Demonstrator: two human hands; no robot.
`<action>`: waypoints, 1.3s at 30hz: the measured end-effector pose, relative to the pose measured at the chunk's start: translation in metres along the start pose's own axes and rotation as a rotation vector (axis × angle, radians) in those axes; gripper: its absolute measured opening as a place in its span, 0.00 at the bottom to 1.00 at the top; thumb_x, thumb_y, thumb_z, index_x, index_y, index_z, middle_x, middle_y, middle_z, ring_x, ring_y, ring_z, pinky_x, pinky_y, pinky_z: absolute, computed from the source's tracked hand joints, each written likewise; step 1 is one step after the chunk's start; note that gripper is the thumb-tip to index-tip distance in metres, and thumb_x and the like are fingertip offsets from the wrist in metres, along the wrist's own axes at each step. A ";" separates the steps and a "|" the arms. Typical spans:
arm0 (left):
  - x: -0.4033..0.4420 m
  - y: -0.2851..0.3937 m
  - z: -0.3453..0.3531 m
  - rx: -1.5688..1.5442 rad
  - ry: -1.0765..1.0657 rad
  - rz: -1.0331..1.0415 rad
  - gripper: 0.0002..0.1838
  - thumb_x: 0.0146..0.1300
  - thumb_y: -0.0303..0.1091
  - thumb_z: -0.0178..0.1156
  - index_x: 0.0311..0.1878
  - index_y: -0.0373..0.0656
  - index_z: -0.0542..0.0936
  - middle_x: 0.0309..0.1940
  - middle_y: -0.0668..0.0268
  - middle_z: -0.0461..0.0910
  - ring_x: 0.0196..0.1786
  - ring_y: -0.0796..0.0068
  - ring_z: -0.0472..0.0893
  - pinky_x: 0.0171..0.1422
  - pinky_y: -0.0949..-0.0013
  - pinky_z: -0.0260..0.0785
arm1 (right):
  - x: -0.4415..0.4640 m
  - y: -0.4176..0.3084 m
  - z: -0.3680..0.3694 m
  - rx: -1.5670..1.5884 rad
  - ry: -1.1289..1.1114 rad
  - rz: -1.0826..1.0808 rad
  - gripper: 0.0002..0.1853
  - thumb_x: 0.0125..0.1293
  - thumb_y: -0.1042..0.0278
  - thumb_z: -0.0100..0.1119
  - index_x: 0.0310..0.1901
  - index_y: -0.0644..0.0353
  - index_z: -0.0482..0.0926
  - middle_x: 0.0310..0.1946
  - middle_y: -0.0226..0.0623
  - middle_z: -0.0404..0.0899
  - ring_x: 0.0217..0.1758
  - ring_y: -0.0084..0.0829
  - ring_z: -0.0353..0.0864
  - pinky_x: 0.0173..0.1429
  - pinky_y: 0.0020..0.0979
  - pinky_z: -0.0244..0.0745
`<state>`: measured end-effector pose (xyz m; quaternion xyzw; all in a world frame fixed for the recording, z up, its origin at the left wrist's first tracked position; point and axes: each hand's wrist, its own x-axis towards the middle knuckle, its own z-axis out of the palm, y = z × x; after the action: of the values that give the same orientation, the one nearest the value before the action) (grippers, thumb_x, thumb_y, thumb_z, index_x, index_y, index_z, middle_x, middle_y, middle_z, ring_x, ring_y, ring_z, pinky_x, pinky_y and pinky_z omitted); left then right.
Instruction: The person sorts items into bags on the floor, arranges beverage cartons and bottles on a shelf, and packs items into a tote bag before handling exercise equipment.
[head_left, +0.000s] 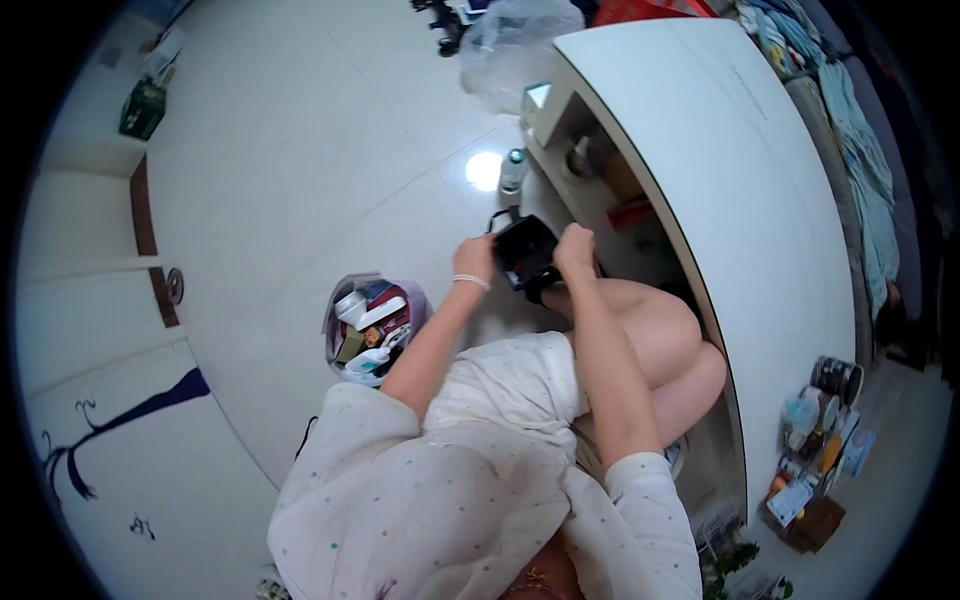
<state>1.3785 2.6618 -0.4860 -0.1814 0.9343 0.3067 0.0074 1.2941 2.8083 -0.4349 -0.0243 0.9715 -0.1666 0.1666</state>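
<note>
A black open-topped container [525, 250] hangs between my two hands, its dark inside facing up. My left hand [474, 259] has its fingers closed on the container's left edge, and a beaded bracelet circles that wrist. On the opposite edge, my right hand [574, 250] grips the container too. What lies inside it is too dark to make out. Just beyond the container, a clear bottle with a green cap [513, 172] stands on the floor. To the left of my knees sits a bin [333, 318] filled with several boxes and bottles.
A white table [700, 120] with open shelves under it runs along my right side. A clear plastic bag [510, 50] lies beyond the bottle. Several small items and a brown box [818, 524] are on the far right. A green bag [143, 109] is at the far left.
</note>
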 end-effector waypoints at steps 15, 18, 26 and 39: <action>-0.120 -0.033 -0.039 0.175 0.339 -0.270 0.23 0.41 0.30 0.64 0.42 0.37 0.67 0.41 0.54 0.67 0.49 0.59 0.67 0.50 0.60 0.61 | -0.004 -0.008 0.006 -0.069 -0.121 0.156 0.19 0.51 0.65 0.57 0.44 0.66 0.71 0.47 0.53 0.69 0.49 0.48 0.72 0.51 0.40 0.69; -0.128 -0.058 -0.042 0.303 0.326 -0.508 0.23 0.40 0.32 0.64 0.41 0.37 0.68 0.41 0.55 0.67 0.48 0.59 0.67 0.49 0.59 0.61 | -0.008 -0.015 0.002 -0.044 -0.089 0.152 0.25 0.51 0.64 0.58 0.48 0.68 0.65 0.51 0.57 0.62 0.49 0.50 0.71 0.52 0.40 0.68; -0.073 -0.089 -0.042 0.213 0.058 -0.658 0.16 0.53 0.45 0.56 0.29 0.39 0.78 0.29 0.52 0.78 0.33 0.54 0.78 0.36 0.58 0.71 | -0.008 -0.012 0.005 -0.028 -0.092 0.137 0.27 0.51 0.62 0.58 0.49 0.70 0.63 0.51 0.61 0.59 0.49 0.51 0.70 0.52 0.41 0.68; -0.043 -0.038 -0.012 0.150 0.070 -0.451 0.09 0.53 0.35 0.55 0.24 0.41 0.80 0.26 0.53 0.78 0.32 0.55 0.79 0.36 0.59 0.72 | -0.011 -0.013 -0.001 0.021 -0.157 0.213 0.29 0.51 0.61 0.57 0.50 0.71 0.62 0.51 0.60 0.58 0.51 0.53 0.69 0.55 0.41 0.66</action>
<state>1.4335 2.6409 -0.4928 -0.3948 0.8900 0.2208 0.0569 1.3043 2.7976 -0.4259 0.0680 0.9508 -0.1555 0.2591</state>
